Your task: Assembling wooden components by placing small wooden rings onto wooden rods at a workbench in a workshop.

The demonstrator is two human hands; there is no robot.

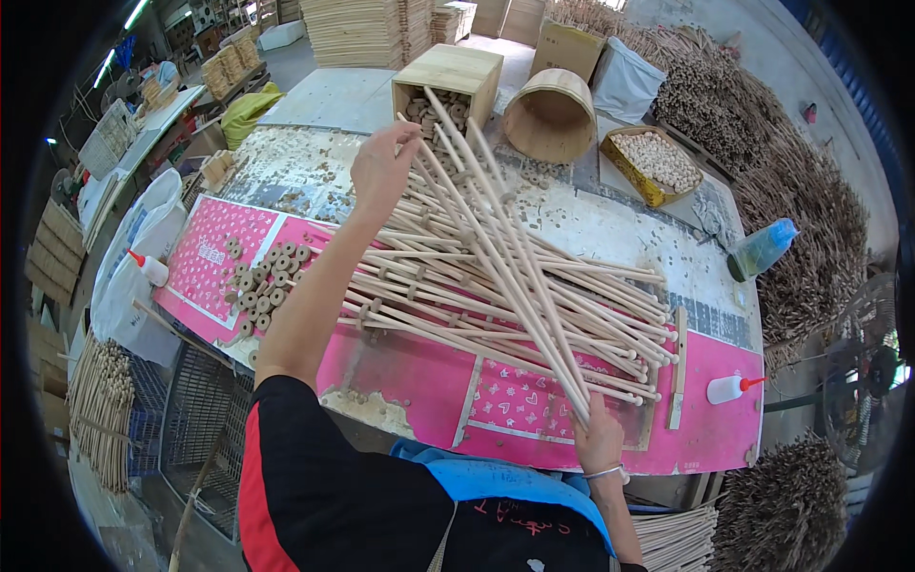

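Wooden sticks point(496, 276) lie fanned across the pink counter point(400, 372), dozens of them, thin and pale, many crossing one another. The person lifts a small bundle of them at a slant above the heap. The right hand point(599, 440) is closed around the near ends of the bundle, close to the counter's front edge, and the left hand point(381, 172) reaches far out, fingers curled against the far ends, close in front of the open wooden box point(446, 88) full of small rings.

From where I stand, the risk is plain. The bundle is long and held only at its two ends, so the middle ones could slip loose and drop back into the heap, scattering it. The far tips point straight at the box and could knock it, or catch the round wooden tub point(551, 116) lying on its side just beside it. A sideways swing could sweep the loose wooden rings point(257, 276) off the left part of the counter, or tip the white glue bottle point(732, 388) resting near the right edge. The sticks under the bundle are tangled, so lifting may drag others along.
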